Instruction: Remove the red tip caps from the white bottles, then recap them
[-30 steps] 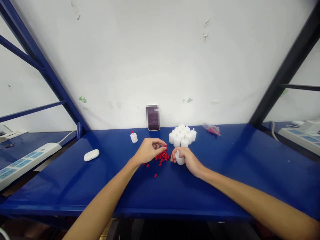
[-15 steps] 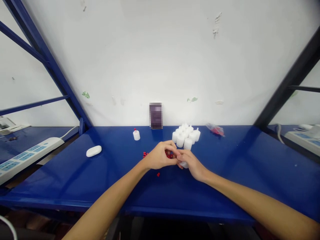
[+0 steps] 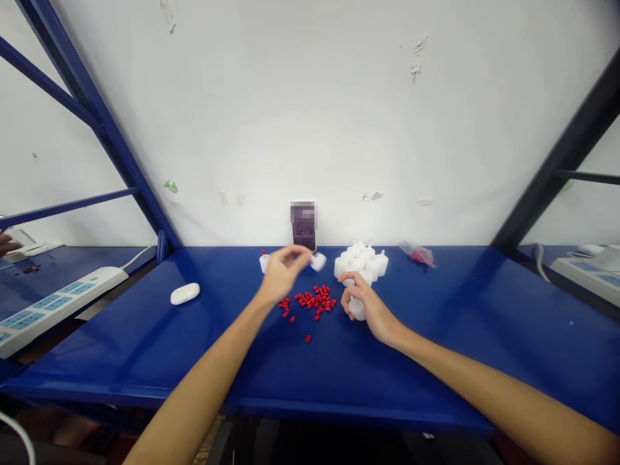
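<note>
My left hand [image 3: 281, 271] is raised above the blue table [image 3: 145, 349], fingers pinched on a small white bottle [image 3: 318, 261] that is blurred by motion. Just behind it stands a capped white bottle with a red tip [image 3: 264, 261]. My right hand [image 3: 364, 302] rests on the table with its fingers wrapped round another white bottle [image 3: 357, 309]. Between the hands lies a scatter of small red caps [image 3: 312, 301]. A cluster of several white bottles [image 3: 364, 259] stands just behind my right hand.
A phone [image 3: 303, 227] leans on the white wall at the back. A white earbud case [image 3: 185, 293] lies at the left, and a small plastic bag of red caps [image 3: 417, 253] at the back right. Power strips [image 3: 53, 302] sit on side shelves beyond blue frame posts.
My hands, joined half a second ago over the red caps, have parted. The left hand has lifted back and left with a white bottle; the right stays on the table holding a bottle.
</note>
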The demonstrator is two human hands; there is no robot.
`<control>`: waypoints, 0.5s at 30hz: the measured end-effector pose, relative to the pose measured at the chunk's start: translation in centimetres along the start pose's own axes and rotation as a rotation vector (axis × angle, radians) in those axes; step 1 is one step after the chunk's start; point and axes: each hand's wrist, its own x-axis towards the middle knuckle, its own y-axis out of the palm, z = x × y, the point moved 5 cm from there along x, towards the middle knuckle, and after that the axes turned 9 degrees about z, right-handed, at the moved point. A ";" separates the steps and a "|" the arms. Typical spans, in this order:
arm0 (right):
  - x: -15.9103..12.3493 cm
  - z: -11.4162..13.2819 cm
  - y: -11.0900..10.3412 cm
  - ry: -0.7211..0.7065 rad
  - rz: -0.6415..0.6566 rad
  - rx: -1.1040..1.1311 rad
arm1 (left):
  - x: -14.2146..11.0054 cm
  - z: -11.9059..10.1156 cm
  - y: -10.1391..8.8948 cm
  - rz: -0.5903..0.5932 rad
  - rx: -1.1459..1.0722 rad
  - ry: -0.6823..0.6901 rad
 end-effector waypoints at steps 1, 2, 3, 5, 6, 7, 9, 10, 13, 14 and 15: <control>0.0 -0.1 -0.1 0.002 0.005 -0.014 | 0.2 0.5 -2.3 -0.162 0.054 -0.005; 0.0 0.0 -0.1 -0.003 0.012 -0.030 | 0.1 1.0 -4.5 -0.315 0.138 -0.010; 0.0 0.1 0.0 -0.016 0.019 -0.051 | 0.0 1.6 -6.4 -0.412 0.233 -0.029; -0.1 0.3 0.1 -0.043 0.022 -0.099 | -0.3 2.7 -9.2 -0.501 0.389 -0.067; -0.1 0.5 0.2 -0.049 0.020 -0.118 | -0.4 3.2 -10.0 -0.508 0.451 -0.085; -0.2 0.6 0.2 -0.050 0.017 -0.132 | -0.5 3.7 -10.5 -0.495 0.505 -0.097; -0.2 0.8 0.3 -0.038 0.017 -0.147 | -0.6 4.6 -10.6 -0.435 0.586 -0.110; -0.2 0.8 0.4 -0.035 0.019 -0.157 | -0.5 4.9 -10.4 -0.398 0.612 -0.110; -0.2 1.2 0.6 -0.059 0.022 -0.212 | -0.3 5.7 -9.8 -0.317 0.646 -0.111; -0.3 1.4 0.6 -0.077 0.017 -0.223 | -0.2 5.8 -9.7 -0.304 0.653 -0.114; -0.3 1.5 0.5 -0.097 0.006 -0.225 | -0.2 6.0 -9.7 -0.294 0.660 -0.119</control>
